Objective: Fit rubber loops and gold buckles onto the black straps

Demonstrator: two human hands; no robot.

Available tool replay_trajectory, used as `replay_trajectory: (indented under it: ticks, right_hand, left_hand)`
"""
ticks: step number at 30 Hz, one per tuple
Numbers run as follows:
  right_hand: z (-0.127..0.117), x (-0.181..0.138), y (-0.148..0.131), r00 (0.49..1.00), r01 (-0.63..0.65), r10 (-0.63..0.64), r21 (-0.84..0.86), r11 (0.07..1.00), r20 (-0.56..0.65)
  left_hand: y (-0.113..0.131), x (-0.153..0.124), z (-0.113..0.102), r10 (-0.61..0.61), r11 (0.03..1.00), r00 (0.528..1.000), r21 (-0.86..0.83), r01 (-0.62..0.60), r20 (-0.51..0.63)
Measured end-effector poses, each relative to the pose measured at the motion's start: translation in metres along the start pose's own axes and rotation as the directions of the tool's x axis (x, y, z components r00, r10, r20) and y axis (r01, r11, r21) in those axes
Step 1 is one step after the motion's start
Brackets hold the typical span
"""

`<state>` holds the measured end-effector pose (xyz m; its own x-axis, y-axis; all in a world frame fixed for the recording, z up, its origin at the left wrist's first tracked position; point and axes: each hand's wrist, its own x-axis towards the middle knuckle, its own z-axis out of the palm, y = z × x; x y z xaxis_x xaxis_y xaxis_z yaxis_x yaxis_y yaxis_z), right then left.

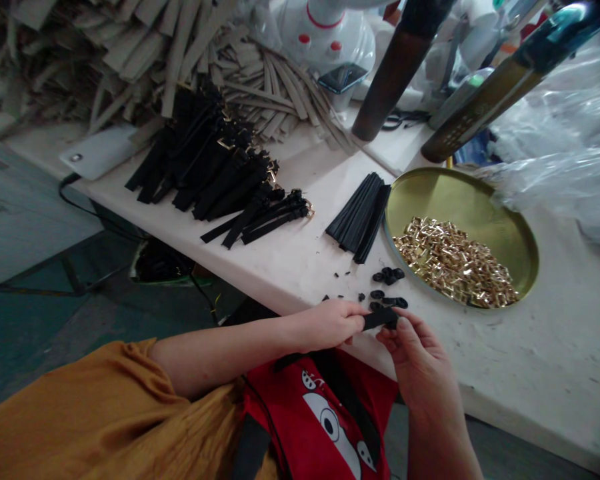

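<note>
A short black strap (pixel 377 318) spans the gap between my two hands over the table's front edge. My left hand (pixel 337 325) pinches its left part between thumb and fingers. At its other end, the fingertips and thumb of my right hand (pixel 420 347) close round it; a small dark piece there is partly hidden. Just beyond my hands lie several small black loops (pixel 389 275). Farther back rests a bundle of flat black straps (pixel 360 213). To its right, a round gold tray (pixel 523 233) holds a heap of small gold buckles (pixel 455 263).
Finished-looking black straps with buckles (pixel 220 160) are piled at the left. Grey-beige strips (pixel 130 53) heap up behind them, near a white phone-like slab (pixel 100 152). Two dark cylinders (pixel 395 73) stand at the back. Clear plastic bags (pixel 570 133) lie at the right.
</note>
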<state>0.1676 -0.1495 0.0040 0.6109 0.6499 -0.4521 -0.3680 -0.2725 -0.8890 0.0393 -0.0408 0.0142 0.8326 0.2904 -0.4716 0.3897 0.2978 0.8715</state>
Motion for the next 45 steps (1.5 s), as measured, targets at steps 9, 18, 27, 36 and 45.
replay_trajectory:
  ticks: [9,18,27,36,45]
  right_hand:
    - [-0.008,0.004,0.004,0.998,0.027,-0.035,-0.171,0.985,-0.042]
    - [-0.014,0.004,0.008,0.996,0.073,-0.083,-0.379,0.923,-0.010]
    - [-0.009,-0.014,0.003,0.974,0.225,-0.202,-0.449,0.865,0.098]
    - [-0.010,-0.023,0.000,0.907,0.412,-0.295,-0.489,0.769,0.300]
    - [-0.008,-0.018,0.006,0.977,0.188,-0.155,-0.248,0.950,0.148]
  left_hand:
    - [0.008,0.000,0.000,-0.129,0.990,0.987,-0.052,0.134,0.098]
    - [0.005,-0.002,0.005,-0.157,0.913,0.958,-0.334,0.233,0.240]
    - [0.004,-0.018,0.000,0.148,0.897,0.987,0.413,-0.159,0.058]
    - [0.010,-0.027,0.003,0.272,0.615,0.954,0.739,-0.276,0.129]
    - [0.006,-0.036,0.004,0.106,0.894,0.988,0.424,-0.143,0.111]
